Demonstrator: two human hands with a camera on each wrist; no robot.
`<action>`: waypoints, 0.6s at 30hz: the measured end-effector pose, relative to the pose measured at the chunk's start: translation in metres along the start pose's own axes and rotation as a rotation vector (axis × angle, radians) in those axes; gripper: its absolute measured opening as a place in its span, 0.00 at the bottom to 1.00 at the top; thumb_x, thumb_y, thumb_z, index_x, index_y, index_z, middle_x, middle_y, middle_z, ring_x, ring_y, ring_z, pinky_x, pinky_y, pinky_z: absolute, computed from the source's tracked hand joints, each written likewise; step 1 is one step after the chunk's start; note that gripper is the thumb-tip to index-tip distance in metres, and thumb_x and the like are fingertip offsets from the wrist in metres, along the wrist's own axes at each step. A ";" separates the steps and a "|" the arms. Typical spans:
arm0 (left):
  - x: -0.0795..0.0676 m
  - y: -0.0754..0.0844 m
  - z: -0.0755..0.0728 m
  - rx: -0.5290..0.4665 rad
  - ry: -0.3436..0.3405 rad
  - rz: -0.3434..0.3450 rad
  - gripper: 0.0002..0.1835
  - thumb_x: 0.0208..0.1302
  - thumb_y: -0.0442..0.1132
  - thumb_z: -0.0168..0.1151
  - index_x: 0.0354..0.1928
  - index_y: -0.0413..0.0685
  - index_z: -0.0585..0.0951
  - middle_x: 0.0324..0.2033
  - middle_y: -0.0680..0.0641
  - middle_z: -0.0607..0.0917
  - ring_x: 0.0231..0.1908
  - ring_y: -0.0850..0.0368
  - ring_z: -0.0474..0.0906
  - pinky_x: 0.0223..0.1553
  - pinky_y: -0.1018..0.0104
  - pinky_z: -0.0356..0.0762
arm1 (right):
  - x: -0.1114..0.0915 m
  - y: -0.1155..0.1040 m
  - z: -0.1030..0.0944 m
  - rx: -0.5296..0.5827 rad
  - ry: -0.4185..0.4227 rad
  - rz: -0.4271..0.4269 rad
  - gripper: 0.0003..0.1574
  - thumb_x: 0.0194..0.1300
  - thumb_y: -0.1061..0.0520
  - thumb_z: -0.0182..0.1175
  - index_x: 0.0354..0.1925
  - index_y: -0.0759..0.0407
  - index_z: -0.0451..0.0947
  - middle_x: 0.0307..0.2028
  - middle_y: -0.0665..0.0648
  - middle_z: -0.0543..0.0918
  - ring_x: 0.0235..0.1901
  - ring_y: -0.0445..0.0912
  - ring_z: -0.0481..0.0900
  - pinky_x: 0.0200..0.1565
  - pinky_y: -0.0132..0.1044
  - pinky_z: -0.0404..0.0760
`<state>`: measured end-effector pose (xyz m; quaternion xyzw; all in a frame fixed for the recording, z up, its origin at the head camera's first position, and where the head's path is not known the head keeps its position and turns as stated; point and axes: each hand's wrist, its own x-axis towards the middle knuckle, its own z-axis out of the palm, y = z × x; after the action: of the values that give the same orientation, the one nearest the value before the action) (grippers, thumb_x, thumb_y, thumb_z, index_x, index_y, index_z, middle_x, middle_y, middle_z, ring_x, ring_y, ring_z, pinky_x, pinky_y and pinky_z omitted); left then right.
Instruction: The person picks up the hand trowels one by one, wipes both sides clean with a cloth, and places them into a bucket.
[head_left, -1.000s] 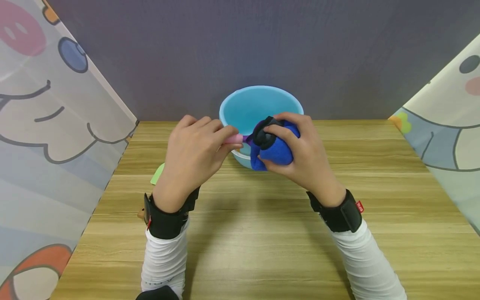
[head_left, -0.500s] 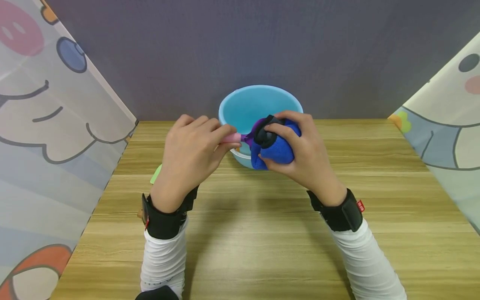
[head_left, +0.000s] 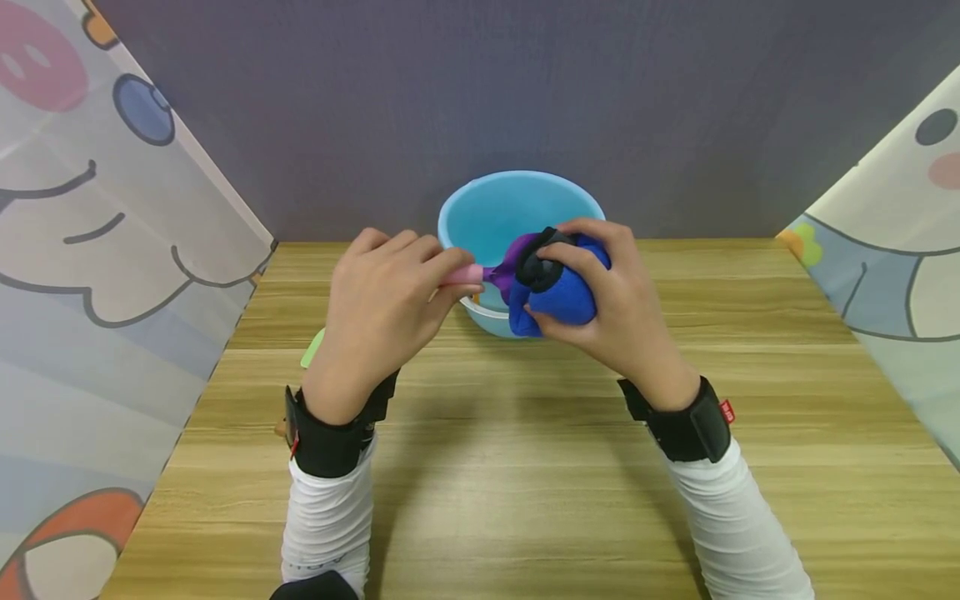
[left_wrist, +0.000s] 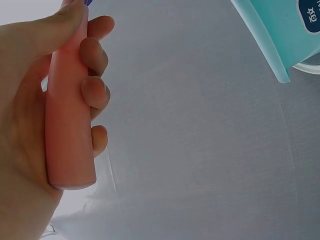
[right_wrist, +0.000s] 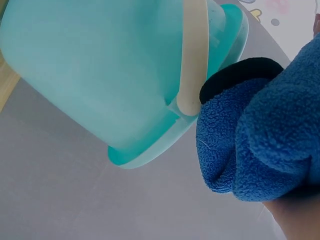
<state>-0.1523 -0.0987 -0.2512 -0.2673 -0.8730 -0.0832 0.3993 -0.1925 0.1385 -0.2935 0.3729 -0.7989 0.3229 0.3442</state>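
Observation:
My left hand (head_left: 386, 308) grips the pink handle (head_left: 465, 277) of a tool; in the left wrist view the fingers wrap the smooth handle (left_wrist: 70, 125). Its flat, widening purple head (head_left: 514, 265) points right and is partly covered by a cloth. The fuzzy blue cloth (head_left: 564, 300) has a bunched black part over the head. My right hand (head_left: 618, 292) holds it with fingers curled around it. Both hands are raised in front of a light blue bucket (head_left: 517, 208), and the cloth overlaps its front rim. In the right wrist view, the bunched cloth (right_wrist: 265, 135) hides most of the fingers.
The bucket has a pale handle (right_wrist: 194, 60) and stands on the wooden table (head_left: 540, 475) against a dark grey wall (head_left: 375, 117). A light green piece (head_left: 312, 350) and a small brown object (head_left: 281, 427) lie partly behind my left arm. Printed panels (head_left: 60, 250) flank the table.
My right hand and the cloth have shifted slightly right and up, so more of the purple head shows. The left hand has stayed almost still on the pink handle.

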 end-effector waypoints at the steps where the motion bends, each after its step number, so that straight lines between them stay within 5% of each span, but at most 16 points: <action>1: 0.000 0.000 0.000 0.004 -0.001 -0.002 0.14 0.63 0.52 0.62 0.31 0.52 0.89 0.19 0.49 0.87 0.23 0.53 0.80 0.29 0.55 0.72 | 0.000 0.000 -0.001 -0.001 -0.002 0.003 0.38 0.36 0.53 0.78 0.50 0.56 0.77 0.54 0.69 0.74 0.57 0.61 0.69 0.54 0.66 0.74; 18: 0.001 0.000 0.001 0.026 0.002 -0.005 0.16 0.65 0.53 0.59 0.31 0.54 0.89 0.19 0.49 0.87 0.24 0.54 0.80 0.30 0.56 0.72 | -0.001 0.005 -0.004 -0.010 -0.012 0.034 0.38 0.37 0.53 0.77 0.50 0.56 0.77 0.54 0.69 0.74 0.57 0.61 0.68 0.53 0.66 0.73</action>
<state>-0.1533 -0.0976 -0.2509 -0.2596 -0.8744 -0.0730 0.4033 -0.1947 0.1447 -0.2930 0.3595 -0.8087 0.3225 0.3357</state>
